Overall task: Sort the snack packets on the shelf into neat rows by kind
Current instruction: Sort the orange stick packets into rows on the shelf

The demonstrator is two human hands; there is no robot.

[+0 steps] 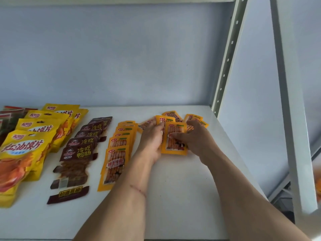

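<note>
Toward the back right of the white shelf (pixel 173 188), a small orange packet (pixel 175 139) with a clear window showing reddish-brown sticks lies flat, gripped between both hands. Its border is orange-yellow, with a red logo and a green bar along its top edge. The left hand (pixel 151 138) holds its left side, fingers curled along that edge and reaching up to a second packet of the same kind just behind; the thumb cannot be made out. The right hand (pixel 197 136) comes over its right side, thumb pressed on the packet's face and the other fingers bent and spread across the loose packets beyond.

Those loose orange packets (pixel 175 116) lie scattered and overlapping near the shelf's back right corner, at mixed angles. Just left of the hands, a neat row of the same orange packets (pixel 118 153) runs from back toward the front edge, each overlapping the next. Further left is a row of dark brown packets (pixel 81 150) with yellow lettering, likewise overlapped. Beyond that, toward the left edge, stands a row of larger yellow packets (pixel 26 153) with red lettering, and at the far back left some dark red-and-green packets (pixel 10 117), partly cut off. A perforated grey upright (pixel 229 54) rises at the shelf's back right corner.
</note>
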